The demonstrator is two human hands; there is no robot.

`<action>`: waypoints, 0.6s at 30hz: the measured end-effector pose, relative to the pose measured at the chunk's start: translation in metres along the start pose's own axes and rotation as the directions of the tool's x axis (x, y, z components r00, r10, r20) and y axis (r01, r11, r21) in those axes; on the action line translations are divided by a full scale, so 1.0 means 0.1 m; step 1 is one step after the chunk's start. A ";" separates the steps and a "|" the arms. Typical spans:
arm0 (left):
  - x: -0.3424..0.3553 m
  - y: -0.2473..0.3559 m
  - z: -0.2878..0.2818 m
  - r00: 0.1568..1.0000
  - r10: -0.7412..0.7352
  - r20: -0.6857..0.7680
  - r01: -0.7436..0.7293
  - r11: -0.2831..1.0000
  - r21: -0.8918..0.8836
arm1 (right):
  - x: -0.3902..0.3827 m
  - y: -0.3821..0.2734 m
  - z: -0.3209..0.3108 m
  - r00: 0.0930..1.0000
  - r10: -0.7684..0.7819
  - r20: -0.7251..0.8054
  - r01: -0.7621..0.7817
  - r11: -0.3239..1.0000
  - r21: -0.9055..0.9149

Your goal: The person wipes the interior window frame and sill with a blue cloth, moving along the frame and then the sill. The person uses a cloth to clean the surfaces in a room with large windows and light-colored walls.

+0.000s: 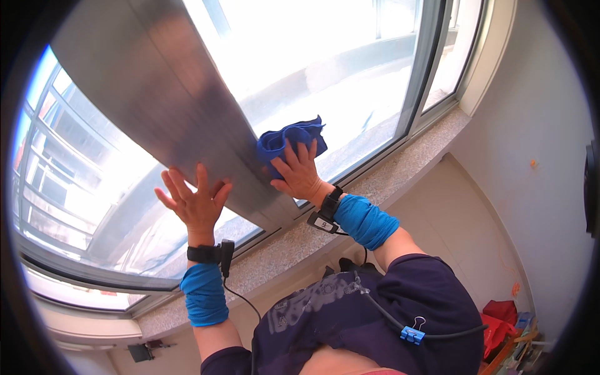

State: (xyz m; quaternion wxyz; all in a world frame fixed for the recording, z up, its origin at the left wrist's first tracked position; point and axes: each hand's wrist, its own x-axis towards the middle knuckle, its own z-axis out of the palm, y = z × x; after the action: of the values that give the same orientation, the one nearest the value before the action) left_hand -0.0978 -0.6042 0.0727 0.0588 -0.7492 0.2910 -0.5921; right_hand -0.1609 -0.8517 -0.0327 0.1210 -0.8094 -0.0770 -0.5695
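A broad metal window post (169, 81) runs between two glass panes. My left hand (192, 199) is open with fingers spread, at the post's left edge beside the left pane (94, 212); whether the fingertips touch it I cannot tell. My right hand (297, 170) presses a bunched blue cloth (278, 140) against the junction of the post and the right pane (362, 100), with its fingers spread over the cloth. Black wrist devices with cables and blue sleeves cover both my wrists and forearms.
A speckled stone sill (390, 175) runs below the window frame. To the right are a pale curved wall (531, 125) and the tiled floor (456, 231). Red bags (500, 319) sit at the lower right. A small dark object (142, 351) shows at the lower left.
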 end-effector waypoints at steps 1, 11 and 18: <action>-0.01 0.00 0.00 1.000 0.005 0.003 -0.005 1.000 0.010 | 0.10 0.11 -0.09 0.998 -0.059 0.021 0.060 0.996 -0.068; -0.07 -0.04 0.03 1.000 -0.017 -0.016 0.017 0.999 0.043 | 0.47 1.89 -0.87 0.993 -0.066 -0.101 0.040 0.969 -0.242; -0.14 -0.07 0.05 0.999 -0.043 -0.032 0.044 0.999 0.030 | 0.48 3.34 -1.47 0.975 -0.032 -0.220 -0.040 0.948 -0.316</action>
State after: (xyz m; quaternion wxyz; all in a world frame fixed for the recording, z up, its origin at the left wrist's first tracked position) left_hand -0.0924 -0.5929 0.0626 0.0529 -0.7451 0.2664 -0.6092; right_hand -0.1900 -1.2148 0.0234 -0.0024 -0.7498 0.0317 -0.6609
